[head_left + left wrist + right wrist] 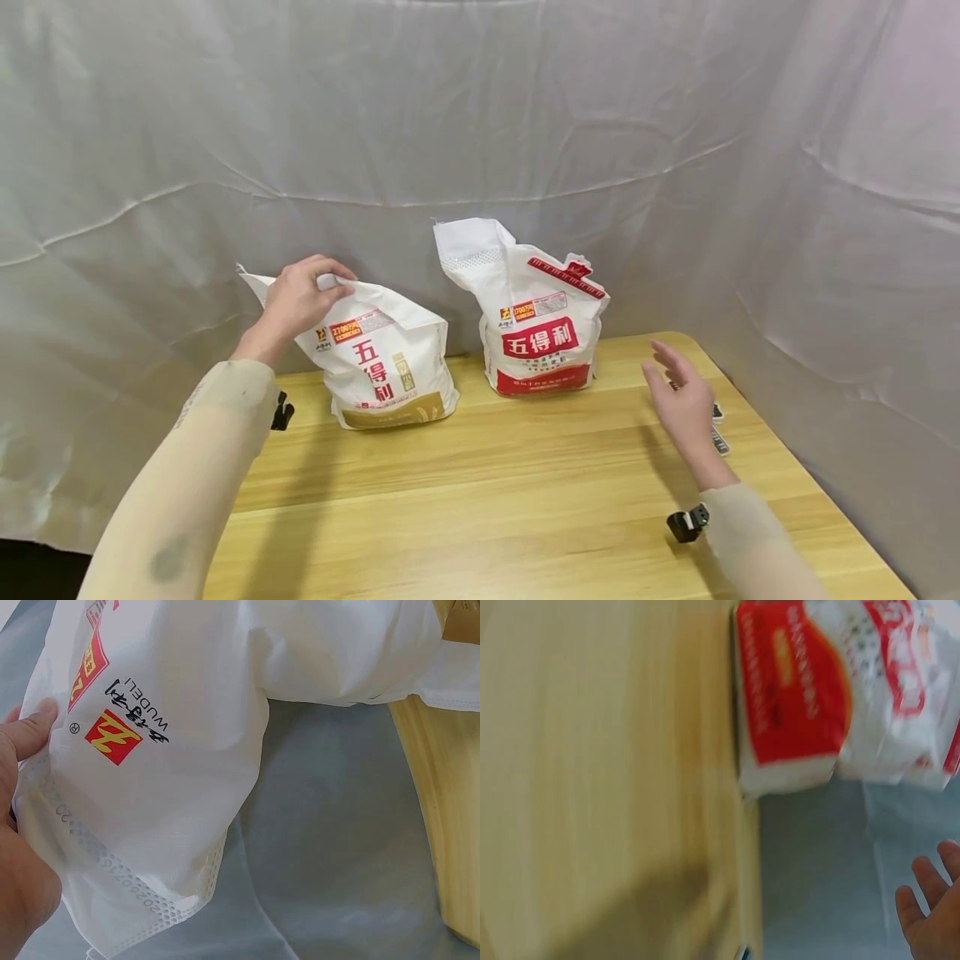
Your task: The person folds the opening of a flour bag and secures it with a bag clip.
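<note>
My left hand (298,293) pinches the folded top of a white flour bag (390,354) with a gold band along its bottom. Seen from the left wrist, the thumb (37,727) presses on the front of this bag, near its dotted top seam, and the other fingers are mostly hidden behind it. The bag's base is at the table, and its top leans left. My right hand (684,408) is held over the right side of the table, fingers spread apart, holding nothing. A second flour bag (540,333), white with red labels, stands nearest to it.
The wooden table (487,500) ends at a grey cloth backdrop (480,108) behind the bags. Small black-and-white items (720,440) lie near the right edge, partly hidden by my right hand. The red-labelled bag's top flap (468,242) sticks up to the left.
</note>
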Motion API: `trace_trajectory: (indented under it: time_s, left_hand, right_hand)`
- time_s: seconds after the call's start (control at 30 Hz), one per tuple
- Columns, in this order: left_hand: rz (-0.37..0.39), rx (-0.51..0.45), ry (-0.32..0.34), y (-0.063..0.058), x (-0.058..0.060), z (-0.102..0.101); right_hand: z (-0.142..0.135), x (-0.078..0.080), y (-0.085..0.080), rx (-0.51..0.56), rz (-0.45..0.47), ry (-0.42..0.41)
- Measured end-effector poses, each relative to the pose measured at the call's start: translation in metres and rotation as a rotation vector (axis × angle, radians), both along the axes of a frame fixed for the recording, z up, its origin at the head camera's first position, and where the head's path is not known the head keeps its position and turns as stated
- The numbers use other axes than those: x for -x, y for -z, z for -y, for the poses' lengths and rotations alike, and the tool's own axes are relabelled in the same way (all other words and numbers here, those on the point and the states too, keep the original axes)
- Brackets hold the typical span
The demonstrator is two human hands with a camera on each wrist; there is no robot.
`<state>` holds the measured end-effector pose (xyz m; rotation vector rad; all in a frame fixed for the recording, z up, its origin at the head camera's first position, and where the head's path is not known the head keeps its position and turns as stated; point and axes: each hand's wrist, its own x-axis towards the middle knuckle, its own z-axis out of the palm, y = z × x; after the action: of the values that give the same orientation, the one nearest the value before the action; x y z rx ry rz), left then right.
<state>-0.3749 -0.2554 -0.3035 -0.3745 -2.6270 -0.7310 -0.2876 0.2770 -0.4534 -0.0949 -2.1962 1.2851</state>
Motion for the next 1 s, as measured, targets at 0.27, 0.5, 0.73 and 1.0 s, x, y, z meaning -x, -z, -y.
trace_trajectory:
  time_s: [0.27,0.5,0.73,1.0]
  left_hand:
    - [-0.001,-0.004,0.0,0.002,0.001,0.001]
    - [-0.002,-0.001,-0.003,0.002,0.002,0.001]
    - [-0.001,-0.006,0.001,0.003,0.001,0.001]
    - [0.007,-0.007,0.002,0.003,0.001,0.002]
  right_hand:
    - [-0.041,0.005,0.016,-0.101,0.099,0.032]
    - [-0.075,0.006,0.025,-0.225,0.168,-0.007]
    - [-0.105,0.01,0.035,-0.334,0.273,-0.029]
    - [-0.127,0.011,0.042,-0.46,0.354,-0.038]
